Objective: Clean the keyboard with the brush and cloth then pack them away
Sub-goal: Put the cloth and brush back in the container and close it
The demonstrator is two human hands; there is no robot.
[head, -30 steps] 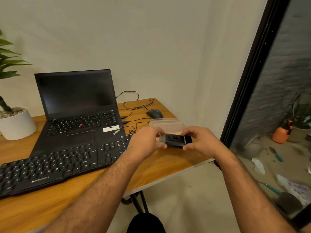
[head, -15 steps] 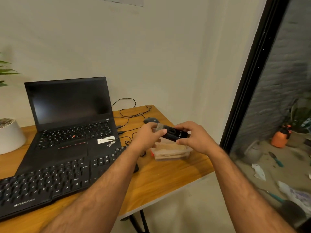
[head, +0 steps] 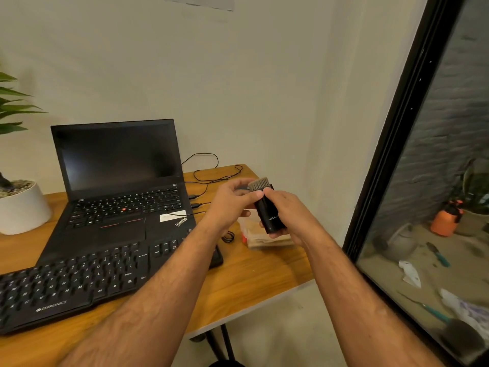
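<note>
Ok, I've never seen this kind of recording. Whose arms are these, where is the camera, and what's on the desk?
There is no robot. A person wears one wide-angle camera on the head, looking forward and down, so both bare arms reach in from below. The right hand grips a black brush upright, bristles up. The left hand pinches it near the bristles. On the wooden desk lie a black keyboard, an open laptop with a dark screen, cables, a white plant pot and a clear plastic box under the hands. No cloth shows clearly.
</note>
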